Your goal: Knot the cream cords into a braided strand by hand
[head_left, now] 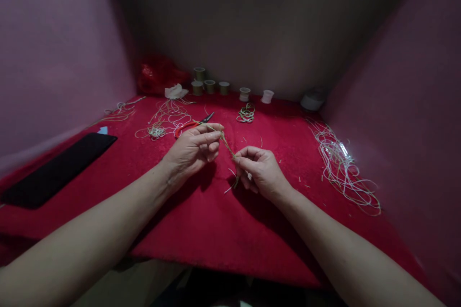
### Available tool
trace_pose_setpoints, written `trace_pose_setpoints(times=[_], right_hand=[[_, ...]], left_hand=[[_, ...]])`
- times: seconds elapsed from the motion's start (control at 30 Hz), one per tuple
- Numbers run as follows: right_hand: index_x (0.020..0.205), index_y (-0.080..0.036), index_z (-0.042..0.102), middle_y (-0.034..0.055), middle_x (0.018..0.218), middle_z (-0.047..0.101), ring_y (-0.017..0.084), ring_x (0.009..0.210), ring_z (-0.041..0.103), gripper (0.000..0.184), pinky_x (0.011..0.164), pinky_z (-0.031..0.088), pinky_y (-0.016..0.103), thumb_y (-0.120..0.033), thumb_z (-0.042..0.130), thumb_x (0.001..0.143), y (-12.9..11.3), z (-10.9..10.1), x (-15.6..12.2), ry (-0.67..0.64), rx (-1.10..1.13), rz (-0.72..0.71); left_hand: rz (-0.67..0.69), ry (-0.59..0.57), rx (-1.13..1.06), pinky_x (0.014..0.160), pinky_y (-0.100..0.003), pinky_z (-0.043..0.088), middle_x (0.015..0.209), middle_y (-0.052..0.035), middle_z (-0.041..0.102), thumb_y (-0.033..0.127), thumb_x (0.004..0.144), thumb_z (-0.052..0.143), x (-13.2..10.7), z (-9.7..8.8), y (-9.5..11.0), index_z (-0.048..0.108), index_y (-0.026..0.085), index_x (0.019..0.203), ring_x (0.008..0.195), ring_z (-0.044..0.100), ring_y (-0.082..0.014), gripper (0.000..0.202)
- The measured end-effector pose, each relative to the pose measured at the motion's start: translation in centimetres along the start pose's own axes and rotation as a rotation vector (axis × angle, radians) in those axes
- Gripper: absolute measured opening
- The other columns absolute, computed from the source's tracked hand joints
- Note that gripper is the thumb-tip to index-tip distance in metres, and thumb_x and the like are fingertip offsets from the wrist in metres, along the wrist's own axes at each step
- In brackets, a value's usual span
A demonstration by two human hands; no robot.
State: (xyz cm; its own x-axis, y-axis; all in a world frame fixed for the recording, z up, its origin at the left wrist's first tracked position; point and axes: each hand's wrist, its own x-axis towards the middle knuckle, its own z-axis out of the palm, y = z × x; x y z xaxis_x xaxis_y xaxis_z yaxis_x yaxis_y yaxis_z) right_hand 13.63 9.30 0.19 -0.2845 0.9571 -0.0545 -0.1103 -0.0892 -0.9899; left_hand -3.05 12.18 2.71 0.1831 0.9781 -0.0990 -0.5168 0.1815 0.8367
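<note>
My grip is clamped at both ends of a thin green cord [227, 145] in the centre of the frame: my left hand [198, 146] pinches its upper end between thumb and fingertips, my right hand [261, 168] its lower part, with pale loose ends hanging below. At the upper left sits a crumpled, glossy red plastic bag [158, 74]; I cannot tell what it holds. Along the upper centre stand olive-wound spools [224, 88], one stacked on top, then two white spools [267, 97]. A round, pale tub [312, 101] sits in shadow at the upper right, its contents too dark to tell. Smooth, looping strands make a white tangle [335, 169] at the right, and a small knotted bundle [246, 114] lies below the spools. Red-handled scissors [186, 125] rest just beyond my left hand. Soft red cloth [201, 230] covers the bench; a flat black slab [59, 170] lies at the left.
</note>
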Motion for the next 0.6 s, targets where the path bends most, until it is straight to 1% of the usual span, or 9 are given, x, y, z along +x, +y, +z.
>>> trace_pose_setpoints(times=[0.13, 0.3, 0.37, 0.43, 0.5, 0.53, 0.6], right_hand=[[0.068, -0.017, 0.054, -0.0062, 0.045, 0.054, 0.004, 0.025, 0.036, 0.017, 0.022, 0.022, 0.016, -0.030, 0.064, 0.075, -0.09, -0.07, -0.05, 0.007, 0.032, 0.025], [0.067, -0.017, 0.054, -0.0065, 0.046, 0.053, 0.005, 0.026, 0.039, 0.018, 0.022, 0.022, 0.015, -0.030, 0.065, 0.074, 0.05, -0.14, -0.07, -0.029, 0.072, 0.027], [0.066, -0.017, 0.055, -0.0057, 0.048, 0.055, 0.005, 0.027, 0.041, 0.019, 0.022, 0.024, 0.015, -0.030, 0.065, 0.075, 0.18, -0.18, -0.04, -0.041, 0.076, 0.033], [0.066, -0.016, 0.055, -0.0047, 0.050, 0.057, 0.005, 0.028, 0.043, 0.020, 0.022, 0.026, 0.015, -0.032, 0.066, 0.074, 0.31, -0.23, 0.00, -0.056, 0.091, 0.043], [0.067, -0.016, 0.056, -0.0036, 0.054, 0.060, 0.005, 0.029, 0.044, 0.021, 0.023, 0.027, 0.015, -0.033, 0.067, 0.073, 0.44, -0.27, 0.07, -0.069, 0.120, 0.053], [0.067, -0.016, 0.056, -0.0031, 0.056, 0.061, 0.005, 0.030, 0.045, 0.022, 0.023, 0.028, 0.015, -0.033, 0.068, 0.073, 0.49, -0.30, 0.10, -0.071, 0.138, 0.059], [0.069, -0.015, 0.056, -0.0028, 0.058, 0.062, 0.005, 0.031, 0.047, 0.022, 0.023, 0.028, 0.015, -0.033, 0.069, 0.071, 0.58, -0.36, 0.18, -0.065, 0.175, 0.073]], left_hand=[[0.021, 0.069, 0.043, 0.034, -0.014, 0.035, 0.056, 0.0052, 0.052, 0.001, 0.072, 0.062, 0.64, -0.38, -0.14, 0.063, 0.009, 0.082, 0.037, 0.044, -0.0016, 0.013], [0.052, 0.019, 0.103, 0.035, -0.015, 0.038, 0.055, 0.0049, 0.050, 0.002, 0.074, 0.061, 0.77, -0.41, -0.30, 0.062, 0.009, 0.083, 0.039, 0.045, -0.0031, 0.012], [0.050, 0.010, 0.115, 0.035, -0.015, 0.039, 0.059, 0.0031, 0.054, 0.003, 0.075, 0.061, 0.66, -0.44, -0.35, 0.062, 0.009, 0.086, 0.042, 0.048, -0.0040, 0.012], [0.043, 0.043, 0.144, 0.035, -0.016, 0.040, 0.069, -0.0009, 0.060, 0.006, 0.076, 0.062, 0.60, -0.52, -0.39, 0.061, 0.009, 0.088, 0.045, 0.053, -0.0054, 0.013], [0.034, 0.099, 0.199, 0.033, -0.017, 0.041, 0.077, -0.0049, 0.063, 0.010, 0.076, 0.063, 0.64, -0.61, -0.43, 0.059, 0.009, 0.086, 0.047, 0.056, -0.0076, 0.010], [0.031, 0.124, 0.227, 0.032, -0.018, 0.040, 0.078, -0.0057, 0.063, 0.011, 0.076, 0.063, 0.69, -0.63, -0.43, 0.058, 0.010, 0.084, 0.047, 0.057, -0.0087, 0.010], [0.054, 0.172, 0.277, 0.030, -0.019, 0.039, 0.073, -0.0033, 0.060, 0.011, 0.076, 0.063, 0.74, -0.58, -0.36, 0.055, 0.011, 0.084, 0.045, 0.058, -0.0104, 0.012]])
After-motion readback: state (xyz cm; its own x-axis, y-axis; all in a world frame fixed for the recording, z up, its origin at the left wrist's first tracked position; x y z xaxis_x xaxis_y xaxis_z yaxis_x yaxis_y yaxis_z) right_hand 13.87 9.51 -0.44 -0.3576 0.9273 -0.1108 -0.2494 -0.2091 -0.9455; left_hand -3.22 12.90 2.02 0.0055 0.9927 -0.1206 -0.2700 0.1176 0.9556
